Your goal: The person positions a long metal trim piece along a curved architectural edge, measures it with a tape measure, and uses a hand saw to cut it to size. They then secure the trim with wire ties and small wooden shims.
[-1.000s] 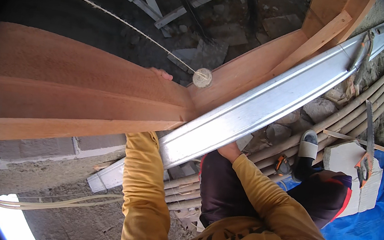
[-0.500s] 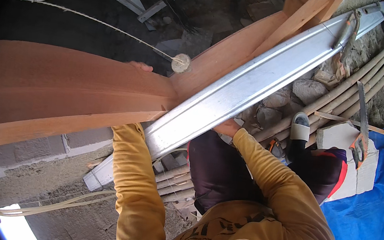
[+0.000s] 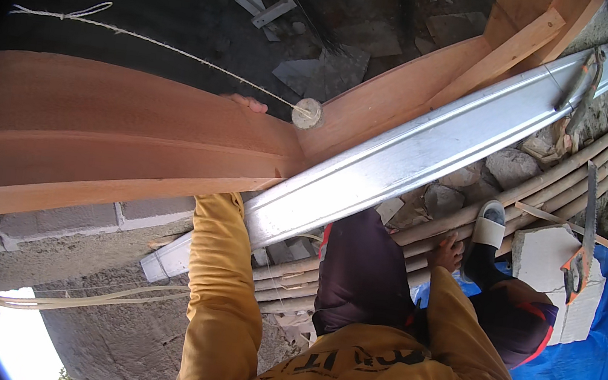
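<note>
My left arm passes under a reddish-brown wooden frame. The fingers of my left hand show over its far edge, gripping the board near the corner joint. Beside these fingers a round grey weight hangs on a string. Low on the right, my right hand is down by the bamboo poles, close to my sandalled foot. Its fingers look bent, over the spot where a small orange and black object lay; what they hold is hidden. A long silver metal channel slants past the frame's corner.
A handsaw with an orange and black handle leans on a pale block above a blue tarp. Stones lie between the channel and the poles. A block wall runs below the frame at left.
My right hand has left the metal channel's near edge and moved right and down to the poles by my foot. My left hand keeps its hold. The whole view has shifted slightly.
</note>
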A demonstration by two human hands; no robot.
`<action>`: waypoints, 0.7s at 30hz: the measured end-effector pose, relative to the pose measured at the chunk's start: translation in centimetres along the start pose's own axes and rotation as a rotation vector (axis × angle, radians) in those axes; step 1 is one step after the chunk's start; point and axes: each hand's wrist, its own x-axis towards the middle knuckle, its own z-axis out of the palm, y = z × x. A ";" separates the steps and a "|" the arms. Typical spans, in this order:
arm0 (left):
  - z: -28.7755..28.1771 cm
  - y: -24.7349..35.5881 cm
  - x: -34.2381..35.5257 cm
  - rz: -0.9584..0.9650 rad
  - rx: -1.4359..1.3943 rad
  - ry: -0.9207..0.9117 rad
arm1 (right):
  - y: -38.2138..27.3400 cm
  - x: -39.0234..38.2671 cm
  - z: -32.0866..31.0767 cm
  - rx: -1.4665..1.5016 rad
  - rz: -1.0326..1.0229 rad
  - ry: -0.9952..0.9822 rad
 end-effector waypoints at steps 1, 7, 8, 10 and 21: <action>-0.1 -0.1 0.1 0.031 -0.048 -0.028 | 0.5 0.2 0.2 0.037 0.023 0.010; 0.5 0.2 0.4 0.064 -0.120 -0.067 | 1.2 1.4 -4.2 0.172 0.045 -0.216; 0.3 0.1 -0.2 0.034 -0.101 -0.038 | 0.0 -0.1 -8.1 0.285 -0.058 -0.364; 0.3 0.1 -0.5 -0.026 -0.051 0.009 | -1.9 -2.7 -15.3 0.420 -0.275 -0.580; 11.5 7.3 -9.1 0.378 0.724 0.911 | -6.6 -14.1 -35.4 1.175 -1.048 -0.904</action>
